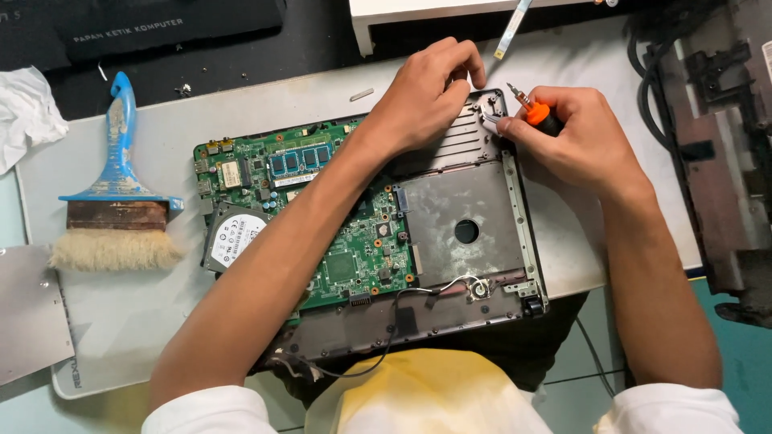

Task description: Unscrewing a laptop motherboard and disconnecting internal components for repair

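Observation:
An opened laptop base (482, 317) lies on a white mat, its green circuit board (354, 257) and a round-labelled hard drive (235, 238) exposed. My left hand (426, 92) reaches across the board and rests with curled fingers on the far right corner of the chassis, beside the ribbed metal grille (466, 141). My right hand (575, 137) grips a small screwdriver with an orange collar (535, 111), its tip pointing up and left, close to that same corner. The fingertips of both hands nearly meet there.
A blue-handled brush (119, 201) with pale bristles lies at the left on the mat (145, 321). A grey metal panel (28, 313) sits at the far left edge. Black cables and a dark frame (716, 161) occupy the right. A white cloth (28, 112) is at upper left.

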